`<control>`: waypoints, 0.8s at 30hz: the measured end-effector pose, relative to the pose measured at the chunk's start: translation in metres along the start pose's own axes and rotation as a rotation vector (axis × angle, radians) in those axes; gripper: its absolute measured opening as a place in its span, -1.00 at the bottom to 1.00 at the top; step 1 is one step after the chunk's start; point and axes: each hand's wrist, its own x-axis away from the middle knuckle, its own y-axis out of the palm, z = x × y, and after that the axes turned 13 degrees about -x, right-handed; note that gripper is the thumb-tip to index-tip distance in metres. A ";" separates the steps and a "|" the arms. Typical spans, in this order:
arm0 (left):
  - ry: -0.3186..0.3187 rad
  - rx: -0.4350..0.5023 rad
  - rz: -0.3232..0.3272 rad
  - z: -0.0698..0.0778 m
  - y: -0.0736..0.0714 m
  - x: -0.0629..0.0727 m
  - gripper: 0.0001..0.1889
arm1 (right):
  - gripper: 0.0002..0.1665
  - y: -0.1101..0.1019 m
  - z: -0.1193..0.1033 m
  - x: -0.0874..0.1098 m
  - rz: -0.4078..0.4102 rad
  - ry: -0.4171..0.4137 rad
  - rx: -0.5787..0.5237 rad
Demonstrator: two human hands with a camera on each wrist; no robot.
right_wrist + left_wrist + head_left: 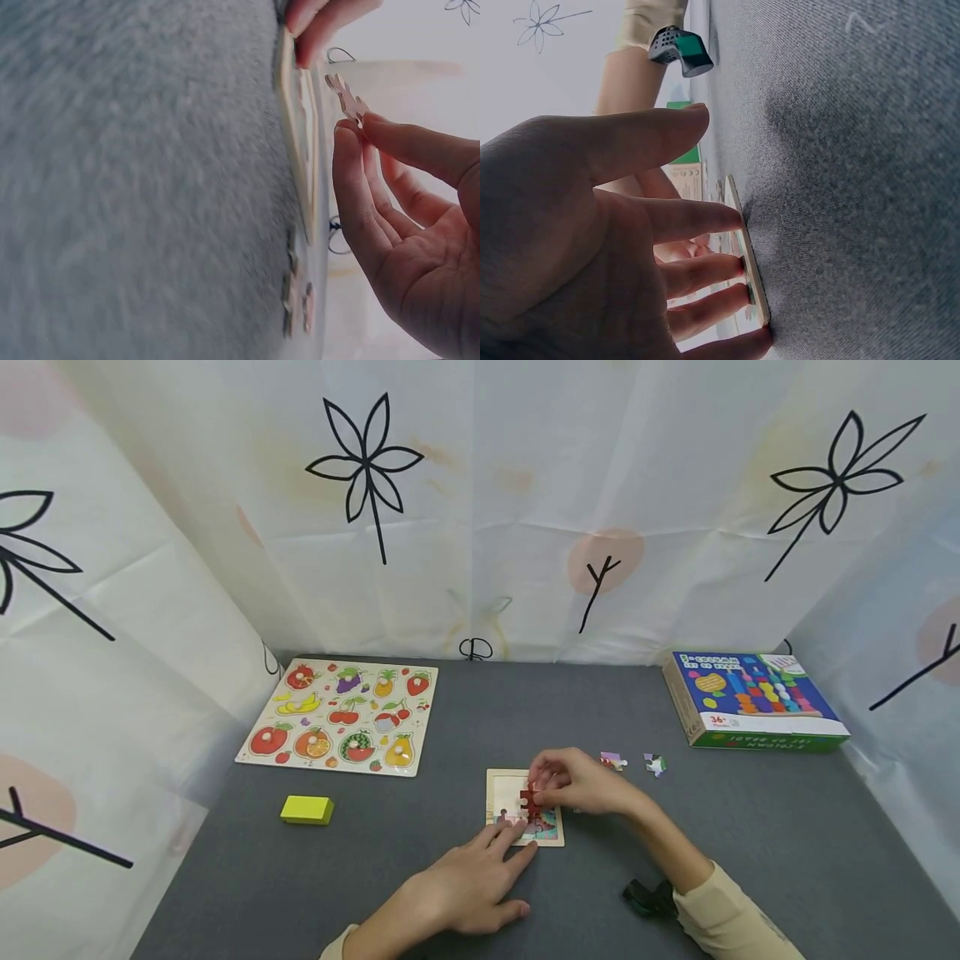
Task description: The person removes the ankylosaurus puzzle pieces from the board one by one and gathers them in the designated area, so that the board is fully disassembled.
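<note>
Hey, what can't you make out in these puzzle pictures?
- Head view: part of the puzzle board, covered by the right hand and left hand.
- Right wrist view: details on the held piece, slanted and blurred.
- Head view: small print on the box, too small to read.
- Head view: most of the left sleeve, cut off by the bottom edge.

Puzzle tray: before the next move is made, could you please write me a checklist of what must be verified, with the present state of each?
1. Tray flat on the table: ok.
2. Left hand on the tray: ok, it touches the edge.
3. Piece pinched in the right hand: ok.
4. Piece set into the tray: not ok, it is held above.
5. Piece matches its gap: cannot tell.
6. All pieces in the tray: not ok, loose pieces lie on the table.
</note>
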 end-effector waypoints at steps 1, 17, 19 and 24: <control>-0.001 0.002 -0.002 0.000 0.000 0.000 -0.22 | -0.77 -0.002 0.000 0.003 0.002 -0.003 -0.007; 0.004 0.009 -0.016 0.001 -0.001 -0.001 -0.21 | -0.78 -0.033 -0.003 0.050 0.061 0.018 -0.035; 0.005 0.009 -0.017 0.001 -0.001 -0.001 -0.21 | -0.79 -0.036 -0.002 0.055 0.066 0.022 -0.041; 0.006 0.010 -0.013 0.000 0.000 -0.001 -0.21 | -0.79 -0.044 0.002 0.067 0.079 0.021 -0.058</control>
